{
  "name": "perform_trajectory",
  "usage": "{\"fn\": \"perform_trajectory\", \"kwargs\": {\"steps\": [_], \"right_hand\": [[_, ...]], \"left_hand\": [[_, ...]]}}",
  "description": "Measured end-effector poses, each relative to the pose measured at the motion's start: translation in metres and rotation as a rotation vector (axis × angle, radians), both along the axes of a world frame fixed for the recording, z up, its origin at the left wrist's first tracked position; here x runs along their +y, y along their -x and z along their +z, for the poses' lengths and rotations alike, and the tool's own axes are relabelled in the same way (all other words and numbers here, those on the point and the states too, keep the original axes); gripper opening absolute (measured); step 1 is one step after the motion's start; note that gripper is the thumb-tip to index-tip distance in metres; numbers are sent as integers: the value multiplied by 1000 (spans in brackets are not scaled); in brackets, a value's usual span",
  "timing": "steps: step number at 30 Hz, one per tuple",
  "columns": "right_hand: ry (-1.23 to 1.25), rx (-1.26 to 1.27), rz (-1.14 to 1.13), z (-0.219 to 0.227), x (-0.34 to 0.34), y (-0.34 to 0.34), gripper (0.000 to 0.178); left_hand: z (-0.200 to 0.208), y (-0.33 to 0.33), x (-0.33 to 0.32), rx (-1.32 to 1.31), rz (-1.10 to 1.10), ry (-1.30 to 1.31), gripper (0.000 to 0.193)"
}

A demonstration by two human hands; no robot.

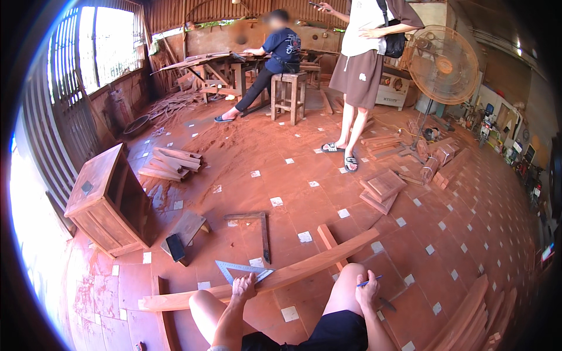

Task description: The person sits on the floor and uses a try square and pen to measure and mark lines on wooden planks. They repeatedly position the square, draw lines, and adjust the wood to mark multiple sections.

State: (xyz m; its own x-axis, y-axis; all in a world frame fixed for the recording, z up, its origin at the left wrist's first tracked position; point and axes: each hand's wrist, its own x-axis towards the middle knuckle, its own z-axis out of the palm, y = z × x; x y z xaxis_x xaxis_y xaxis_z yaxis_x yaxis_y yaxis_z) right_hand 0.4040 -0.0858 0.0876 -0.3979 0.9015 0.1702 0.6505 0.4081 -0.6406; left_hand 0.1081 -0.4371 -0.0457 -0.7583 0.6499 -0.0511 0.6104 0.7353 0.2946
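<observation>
A long reddish wooden beam [319, 263] lies across in front of my knees. It rests on two wooden pieces, one under its left part [167, 324] and one under its right part [329, 238]. My left hand [243, 288] is closed on a metal triangular square [227, 270], holding it against the beam, and the hand covers its near corner. By my right knee, my right hand [367, 291] grips a blue pen [374, 279] that points out to the right, apart from the beam.
A dark L-shaped square [264, 234] lies beyond the beam. On the left stand a wooden cabinet [108, 205] and a low stool with a phone [174, 247]. Stacked boards [385, 186] lie at right. One person stands near a fan [443, 64]; another sits at a workbench.
</observation>
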Motion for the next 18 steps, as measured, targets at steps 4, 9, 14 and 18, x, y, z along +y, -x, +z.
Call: {"fn": "perform_trajectory", "kwargs": {"steps": [4, 9, 14, 18], "right_hand": [[-3, 6, 11, 0, -1, 2, 57], [-9, 19, 16, -5, 1, 4, 55], [-10, 5, 22, -9, 4, 5, 54], [-20, 6, 23, -8, 3, 7, 54]], "left_hand": [[2, 0, 0, -2, -8, -23, 65], [12, -4, 1, 14, -7, -35, 57], [18, -6, 1, 10, 4, -52, 56], [19, -5, 1, -9, -6, -69, 63]]}}
